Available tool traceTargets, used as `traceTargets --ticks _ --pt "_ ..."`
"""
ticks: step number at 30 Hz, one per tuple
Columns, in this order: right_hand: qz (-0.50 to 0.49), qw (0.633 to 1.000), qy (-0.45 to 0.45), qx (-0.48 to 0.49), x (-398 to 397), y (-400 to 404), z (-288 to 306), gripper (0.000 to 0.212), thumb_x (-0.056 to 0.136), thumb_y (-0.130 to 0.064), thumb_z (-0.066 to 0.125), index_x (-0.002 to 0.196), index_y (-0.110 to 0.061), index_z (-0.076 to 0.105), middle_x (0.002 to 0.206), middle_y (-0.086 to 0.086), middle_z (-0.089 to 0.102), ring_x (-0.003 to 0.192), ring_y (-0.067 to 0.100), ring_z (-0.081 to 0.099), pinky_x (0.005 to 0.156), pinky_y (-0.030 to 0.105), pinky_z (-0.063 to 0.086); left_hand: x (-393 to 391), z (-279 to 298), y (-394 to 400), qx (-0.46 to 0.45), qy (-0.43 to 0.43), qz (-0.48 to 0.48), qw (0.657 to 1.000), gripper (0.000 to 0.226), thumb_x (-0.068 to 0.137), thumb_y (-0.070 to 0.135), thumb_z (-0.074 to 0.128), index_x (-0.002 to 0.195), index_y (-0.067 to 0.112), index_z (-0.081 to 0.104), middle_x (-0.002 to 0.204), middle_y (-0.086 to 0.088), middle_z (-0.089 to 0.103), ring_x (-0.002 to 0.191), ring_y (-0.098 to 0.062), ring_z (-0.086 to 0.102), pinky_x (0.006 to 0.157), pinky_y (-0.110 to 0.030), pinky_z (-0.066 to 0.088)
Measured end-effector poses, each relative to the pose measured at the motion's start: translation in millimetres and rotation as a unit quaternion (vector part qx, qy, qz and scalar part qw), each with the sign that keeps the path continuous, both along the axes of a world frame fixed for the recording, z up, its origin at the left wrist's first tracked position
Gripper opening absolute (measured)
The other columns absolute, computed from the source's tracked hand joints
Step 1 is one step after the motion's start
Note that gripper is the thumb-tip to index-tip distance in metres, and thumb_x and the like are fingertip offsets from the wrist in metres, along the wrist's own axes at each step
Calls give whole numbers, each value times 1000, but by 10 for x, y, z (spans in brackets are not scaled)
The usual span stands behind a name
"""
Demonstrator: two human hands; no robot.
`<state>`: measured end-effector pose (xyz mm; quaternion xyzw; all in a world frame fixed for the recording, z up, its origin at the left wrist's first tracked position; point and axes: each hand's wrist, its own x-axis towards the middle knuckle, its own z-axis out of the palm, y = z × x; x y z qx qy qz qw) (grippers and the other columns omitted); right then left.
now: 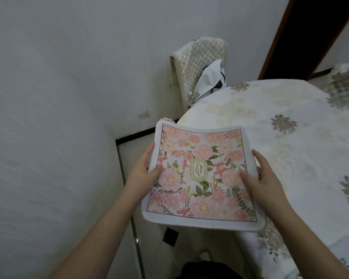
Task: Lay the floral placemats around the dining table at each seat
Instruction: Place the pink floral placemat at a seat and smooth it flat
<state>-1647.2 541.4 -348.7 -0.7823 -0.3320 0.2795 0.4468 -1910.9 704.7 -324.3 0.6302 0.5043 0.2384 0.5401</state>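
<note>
A floral placemat (199,174), pink flowers on white with a green oval label in the middle, is held in the air in front of me. It appears to be a small stack, as a second white edge shows underneath. My left hand (145,168) grips its left edge with the thumb on top. My right hand (260,178) grips its right edge the same way. The mat hangs over the left edge of the dining table (290,109), which is covered by a white cloth with grey-beige flower motifs.
A chair (197,65) with a quilted cream cover stands at the table's far left, with a white and black cloth draped on it. A second covered chair (345,85) is at the far right. A white wall runs along the left.
</note>
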Motion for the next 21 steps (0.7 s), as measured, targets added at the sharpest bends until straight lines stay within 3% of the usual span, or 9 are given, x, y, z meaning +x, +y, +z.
traceTargets --ticks 4,6,9,12,14,18,21 --pt "-39 999 18 -1 236 114 -56 66 94 -29 62 148 -40 27 114 -6 63 85 8 67 65 26 52 345 26 325 38 46 -50 997 67 97 25 60 149 52 26 116 15 68 91 -9 73 76 -42 62" --pt "-59 998 28 1 314 145 -78 66 94 -28 62 149 -40 27 112 -8 61 84 7 67 63 24 50 520 39 451 71 76 -73 992 67 98 25 58 150 49 25 113 22 64 91 -4 70 76 -34 61" --pt "-91 995 36 -5 419 142 -106 66 95 -28 61 149 -40 26 106 -13 60 83 6 66 61 22 49 795 3 599 101 104 -106 984 67 98 24 58 151 47 24 118 14 65 92 -2 66 70 -20 53" --pt "-127 991 41 -8 534 84 -124 65 95 -27 61 148 -40 26 104 -19 60 84 7 67 62 23 49 1071 -37 688 123 115 -144 975 67 98 24 58 152 45 25 125 14 60 96 0 61 71 -15 47" --pt "-153 987 41 -9 595 37 -122 65 95 -27 60 149 -39 26 104 -20 57 85 6 65 63 23 49 1254 -56 743 125 116 -172 970 66 98 24 57 151 45 25 115 21 59 90 7 58 64 -9 43" --pt "-215 975 45 -12 657 -47 -156 65 96 -26 60 149 -40 25 103 -24 55 88 9 66 68 29 53 1622 -150 917 125 98 -236 959 66 97 24 59 151 44 28 106 11 68 87 -2 66 64 -18 53" --pt "-266 963 43 -19 650 -94 -191 65 96 -27 60 149 -40 25 102 -24 56 87 10 67 70 32 54 1919 -210 1036 120 92 -284 947 65 97 24 60 149 46 29 105 19 66 81 9 64 59 -11 48"
